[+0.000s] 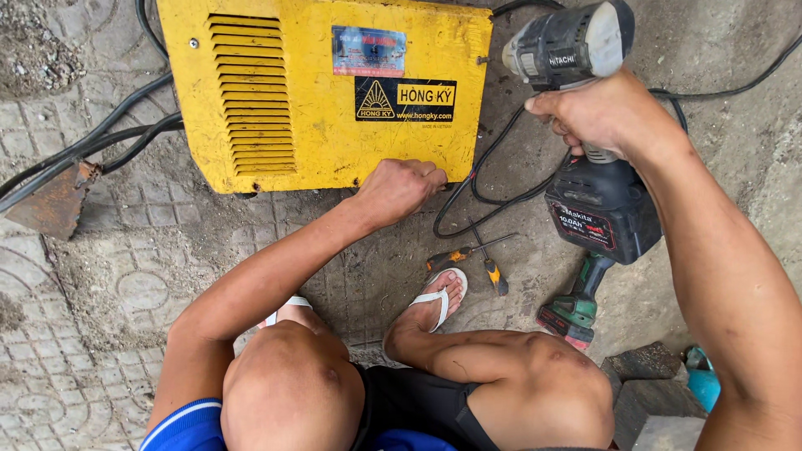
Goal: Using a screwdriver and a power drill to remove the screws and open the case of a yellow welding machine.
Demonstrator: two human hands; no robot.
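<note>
I am squatting on the grey patterned paving (pixel 100 326) before a yellow sheet-metal machine box with louvred vents (pixel 309 92). My left hand (pixel 399 189) is balled tight at the bottom edge of the box's side panel, just beside its lower right corner; I cannot tell what, if anything, is pinched inside it. My right hand (pixel 601 117) is clamped around the grip of a grey-and-black cordless impact driver (pixel 576 50) with a black battery pack (pixel 603 209), held clear of the panel. Two orange-handled screwdrivers (pixel 472 259) lie crossed on the paving near my sandalled foot (pixel 434 302), and a green cordless tool (pixel 576 305) rests just beyond. Black cables (pixel 493 179) loop close to the work. Recommendation: square the driver to the panel, steady the box edge firmly, keep the cables out of the bit's way.
</note>
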